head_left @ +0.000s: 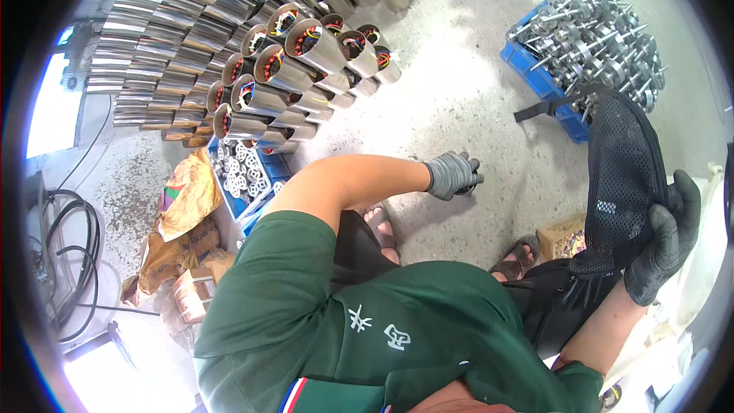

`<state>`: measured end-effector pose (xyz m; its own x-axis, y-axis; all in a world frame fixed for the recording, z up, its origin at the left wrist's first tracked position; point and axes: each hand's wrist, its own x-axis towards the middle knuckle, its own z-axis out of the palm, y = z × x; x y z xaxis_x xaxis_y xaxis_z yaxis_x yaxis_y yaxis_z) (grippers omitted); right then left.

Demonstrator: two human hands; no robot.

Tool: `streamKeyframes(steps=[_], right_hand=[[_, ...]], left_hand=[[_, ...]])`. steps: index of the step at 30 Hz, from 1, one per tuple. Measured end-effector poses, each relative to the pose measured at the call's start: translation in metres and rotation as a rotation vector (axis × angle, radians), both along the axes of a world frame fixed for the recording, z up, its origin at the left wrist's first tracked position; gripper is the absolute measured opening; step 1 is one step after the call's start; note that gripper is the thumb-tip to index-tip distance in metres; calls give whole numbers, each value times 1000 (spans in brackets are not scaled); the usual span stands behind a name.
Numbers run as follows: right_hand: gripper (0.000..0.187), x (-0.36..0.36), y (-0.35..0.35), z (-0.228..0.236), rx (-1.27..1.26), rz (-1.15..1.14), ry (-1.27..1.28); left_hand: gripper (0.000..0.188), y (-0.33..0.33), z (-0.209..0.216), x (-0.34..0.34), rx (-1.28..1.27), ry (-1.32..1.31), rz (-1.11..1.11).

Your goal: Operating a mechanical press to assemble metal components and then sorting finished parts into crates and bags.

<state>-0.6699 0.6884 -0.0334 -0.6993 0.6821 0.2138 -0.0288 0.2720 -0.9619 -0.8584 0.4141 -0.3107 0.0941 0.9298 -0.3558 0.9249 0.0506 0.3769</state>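
My left hand [451, 175], in a grey glove with dark fingertips, is held out over the floor. Its fingers are curled, and whether anything sits inside them is hidden. At the right, my right hand [664, 239], gloved in dark grey, grips the edge of a black mesh piece [625, 176], with the thumb against its face. This mesh piece is long, padded-looking and rounded at the top, with a dark strap [539, 109] reaching left from it. Its lower end hangs by my right leg.
Steel cylinders [279, 69] with wire coils inside are stacked at the far left. A blue crate [535, 76] heaped with metal rotor shafts [589, 38] stands far right. Near my feet are a cardboard box [562, 235] and a blue bin [243, 210] of white parts. Black cables [88, 252] hang left.
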Motion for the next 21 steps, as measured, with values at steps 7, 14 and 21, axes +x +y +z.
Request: streamKeyframes(steps=[7,14,21], right_hand=[[64,7,1,2,-97,-85,5],[65,17,-6,7,-90,-128,-19],[64,21,-14,9,-47,-136,-71]], left_hand=[[65,8,-18,-98,225,-3,631],[64,-15,-30,-97,60,128,870],[50,24,-49,-119,78,88,638]])
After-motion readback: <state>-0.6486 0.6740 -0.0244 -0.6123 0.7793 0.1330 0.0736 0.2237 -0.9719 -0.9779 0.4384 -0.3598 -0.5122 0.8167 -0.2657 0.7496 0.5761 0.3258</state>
